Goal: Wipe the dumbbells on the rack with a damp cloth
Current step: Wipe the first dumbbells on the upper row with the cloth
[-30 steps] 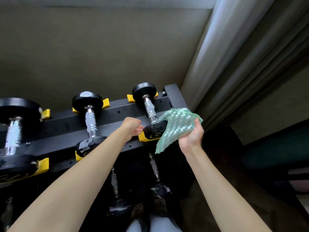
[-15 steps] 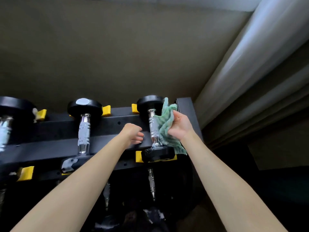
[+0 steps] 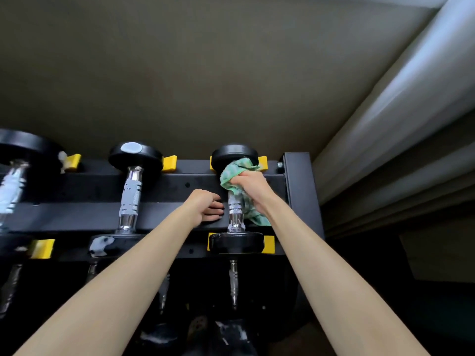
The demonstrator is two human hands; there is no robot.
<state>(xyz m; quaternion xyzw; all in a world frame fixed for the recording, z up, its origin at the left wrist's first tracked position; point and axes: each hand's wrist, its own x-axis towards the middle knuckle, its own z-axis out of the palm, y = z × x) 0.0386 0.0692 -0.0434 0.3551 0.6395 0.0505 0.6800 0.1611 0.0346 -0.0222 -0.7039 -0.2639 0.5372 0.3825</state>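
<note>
At the rack's [image 3: 295, 191] right end, right hand [image 3: 250, 186] clutches cloth [image 3: 232, 173] round the dumbbell's [image 3: 235, 217] fore-and-aft handle; left hand [image 3: 203, 206] rests flat alongside.

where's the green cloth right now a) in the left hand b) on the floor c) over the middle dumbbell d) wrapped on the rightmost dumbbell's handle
d: the right hand grips the green cloth around the chrome handle of the rightmost dumbbell.
</note>
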